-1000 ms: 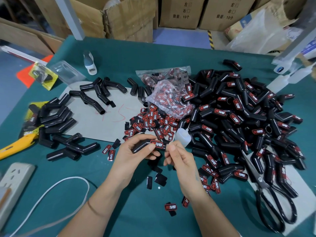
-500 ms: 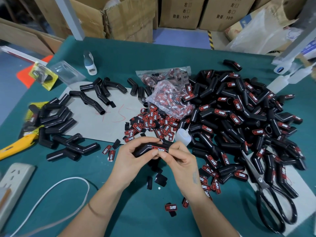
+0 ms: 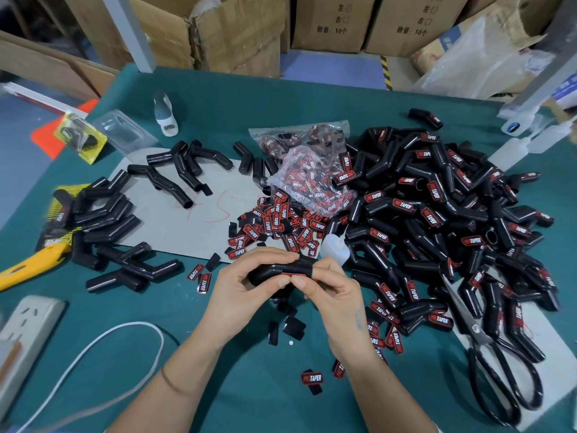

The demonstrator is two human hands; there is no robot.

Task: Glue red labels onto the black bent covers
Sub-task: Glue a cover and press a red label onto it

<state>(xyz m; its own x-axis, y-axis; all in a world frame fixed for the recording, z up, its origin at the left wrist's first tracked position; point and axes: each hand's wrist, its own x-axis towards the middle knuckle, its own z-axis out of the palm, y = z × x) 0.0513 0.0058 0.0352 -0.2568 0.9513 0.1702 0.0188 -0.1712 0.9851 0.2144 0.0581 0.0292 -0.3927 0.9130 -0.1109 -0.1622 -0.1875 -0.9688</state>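
Here, glossy black bent cover (image 3: 281, 270)

table (image 3: 312, 98): teal green
bent covers (image 3: 437, 214): black
labels (image 3: 274, 220): red, black-edged, white lettering
knife (image 3: 28, 267): yellow

labels (image 3: 311, 377): "TAPER" | carton (image 3: 331, 21): "10个", other characters seemingly 左/右

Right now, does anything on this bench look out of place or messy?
A few things. Loose red labels and black backing scraps lie scattered on the green table near the hands, away from the main label heap. The scissors lie partly under the pile of labelled covers.
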